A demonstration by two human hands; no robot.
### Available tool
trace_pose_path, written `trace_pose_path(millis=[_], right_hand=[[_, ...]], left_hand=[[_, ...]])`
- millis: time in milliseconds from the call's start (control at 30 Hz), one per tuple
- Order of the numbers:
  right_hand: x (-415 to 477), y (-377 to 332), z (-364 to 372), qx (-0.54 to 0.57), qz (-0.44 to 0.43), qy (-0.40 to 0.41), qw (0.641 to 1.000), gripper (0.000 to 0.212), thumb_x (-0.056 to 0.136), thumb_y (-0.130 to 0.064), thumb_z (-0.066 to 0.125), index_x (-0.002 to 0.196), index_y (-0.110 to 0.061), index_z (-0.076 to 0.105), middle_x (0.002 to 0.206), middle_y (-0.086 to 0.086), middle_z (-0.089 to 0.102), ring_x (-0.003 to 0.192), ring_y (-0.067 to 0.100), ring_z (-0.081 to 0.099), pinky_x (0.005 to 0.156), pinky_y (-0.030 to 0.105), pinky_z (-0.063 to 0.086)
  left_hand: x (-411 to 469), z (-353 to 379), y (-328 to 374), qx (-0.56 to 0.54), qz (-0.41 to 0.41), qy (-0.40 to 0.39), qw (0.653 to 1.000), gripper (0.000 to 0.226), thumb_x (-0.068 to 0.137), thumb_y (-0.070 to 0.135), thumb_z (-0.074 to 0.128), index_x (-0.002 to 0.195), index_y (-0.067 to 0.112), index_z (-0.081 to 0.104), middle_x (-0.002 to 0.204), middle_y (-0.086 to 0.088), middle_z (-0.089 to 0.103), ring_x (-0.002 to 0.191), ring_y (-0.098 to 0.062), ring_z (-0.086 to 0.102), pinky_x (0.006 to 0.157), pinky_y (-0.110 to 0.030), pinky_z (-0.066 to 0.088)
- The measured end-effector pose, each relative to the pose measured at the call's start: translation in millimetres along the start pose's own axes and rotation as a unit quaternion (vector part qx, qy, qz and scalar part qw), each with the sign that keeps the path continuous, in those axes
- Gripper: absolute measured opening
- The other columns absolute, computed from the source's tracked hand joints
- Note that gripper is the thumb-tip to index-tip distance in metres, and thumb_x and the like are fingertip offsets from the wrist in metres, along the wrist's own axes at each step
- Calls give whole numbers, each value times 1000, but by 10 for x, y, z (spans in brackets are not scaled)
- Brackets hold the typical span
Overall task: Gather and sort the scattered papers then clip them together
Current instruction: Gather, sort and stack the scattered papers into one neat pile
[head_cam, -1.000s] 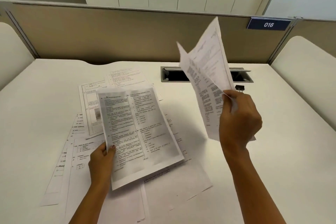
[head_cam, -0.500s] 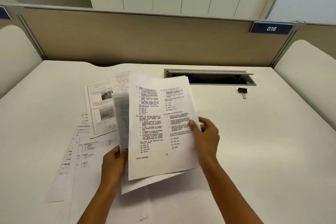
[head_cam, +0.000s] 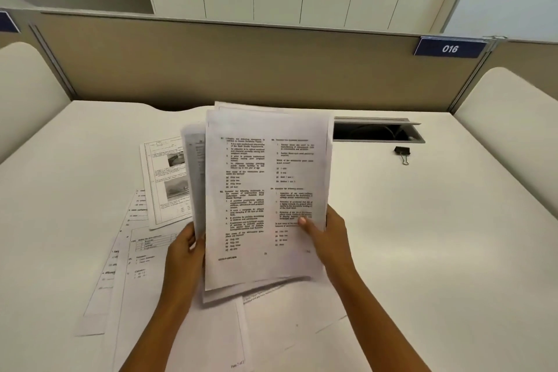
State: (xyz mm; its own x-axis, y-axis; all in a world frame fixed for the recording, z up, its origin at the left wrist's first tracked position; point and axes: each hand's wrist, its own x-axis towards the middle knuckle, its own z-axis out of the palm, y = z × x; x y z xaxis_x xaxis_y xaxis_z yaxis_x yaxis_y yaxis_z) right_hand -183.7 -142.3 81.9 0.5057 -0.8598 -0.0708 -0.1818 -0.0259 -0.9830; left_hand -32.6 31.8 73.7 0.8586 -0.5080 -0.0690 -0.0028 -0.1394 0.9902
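Though askew, white 2-column printed papers [head_cam: 265, 190]

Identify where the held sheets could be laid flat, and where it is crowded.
Bare desk lies right of the right hand, nearer than the binder clip and cable slot. The far left corner is bare. Loose papers crowd the left and near middle.
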Motion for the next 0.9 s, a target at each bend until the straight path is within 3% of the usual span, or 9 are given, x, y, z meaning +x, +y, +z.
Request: trace_pose_path(millis=[67, 167, 267, 333, 467, 533, 633, 733, 900], right_hand=[[-22, -49, 55, 15, -43, 35, 998, 34, 88, -18, 64, 120, -14, 57, 112, 0, 68, 94, 19, 68, 72, 25, 61], [-78, -141, 132, 45, -86, 66, 993, 36, 89, -15, 62, 123, -13, 53, 114, 0, 65, 96, 19, 66, 75, 29, 60], [-134, -232, 158, 90, -115, 52, 988, 34, 89, -7, 60, 120, -17, 50, 110, -8, 63, 93, 9, 66, 72, 23, 59], [-170, -274, 153, 99, -141, 39, 984, 33, 87, -11, 63, 113, -24, 48, 103, -19, 63, 94, 1, 64, 71, 21, 59], [-251, -299, 133, 100, -181, 35, 978, 30, 82, -37, 60, 104, -29, 42, 98, -28, 62, 95, 4, 63, 72, 26, 59], [-287, -281, 142, 116, -191, 30, 974, 26, 87, -33, 53, 109, -34, 40, 99, -25, 62, 96, 4, 62, 72, 24, 58], [-329, -251, 185, 144, -182, 33, 972, 29, 91, -27, 41, 119, -34, 39, 102, -14, 61, 92, -2, 61, 71, 18, 54], [-340, -233, 202, 152, -180, 41, 971, 13, 93, -28, 36, 105, -27, 42, 92, -19, 60, 86, 3, 62, 68, 23, 55], [-342, -241, 244, 141, -185, 63, 971, 8, 94, -26, 35, 98, -24, 41, 97, -15, 60, 88, 7, 63, 67, 22, 57]], left_hand=[[33, 31, 73, 19, 38, 23, 999, 22, 95, 23, 46, 114, 16, 55, 98, -2, 66, 88, -17, 65, 62, -24, 55], [35, 86, 210, 35, 111, 75, 990, 30, 97, 34, 37, 117, 15, 49, 103, -5, 63, 90, -21, 64, 57, -16, 55], [-5, 152, 392, 37, 182, 98, 978, 62, 86, 59, 31, 127, 12, 39, 118, -10, 59, 93, -24, 63, 63, -22, 56], [-19, 181, 487, 40, 221, 106, 969, 71, 83, 67, 32, 126, 11, 34, 120, -7, 57, 90, -20, 63, 64, -18, 56], [-15, 212, 546, 32, 251, 141, 957, 51, 88, 58, 37, 116, 16, 33, 114, -7, 56, 90, -13, 62, 70, -27, 58], [-22, 235, 524, 29, 251, 144, 957, 48, 91, 51, 38, 119, 12, 34, 114, -6, 56, 91, -11, 61, 71, -22, 58], [-46, 270, 501, 21, 251, 141, 957, 57, 89, 59, 35, 124, 15, 35, 115, -5, 57, 95, -12, 61, 71, -17, 56], [-72, 304, 523, 20, 244, 166, 955, 53, 89, 56, 34, 118, 11, 39, 114, -9, 59, 88, -10, 61, 70, -28, 57], [-82, 270, 561, 17, 256, 173, 951, 50, 86, 64, 35, 111, 21, 37, 115, -3, 59, 90, -10, 63, 69, -22, 56]])
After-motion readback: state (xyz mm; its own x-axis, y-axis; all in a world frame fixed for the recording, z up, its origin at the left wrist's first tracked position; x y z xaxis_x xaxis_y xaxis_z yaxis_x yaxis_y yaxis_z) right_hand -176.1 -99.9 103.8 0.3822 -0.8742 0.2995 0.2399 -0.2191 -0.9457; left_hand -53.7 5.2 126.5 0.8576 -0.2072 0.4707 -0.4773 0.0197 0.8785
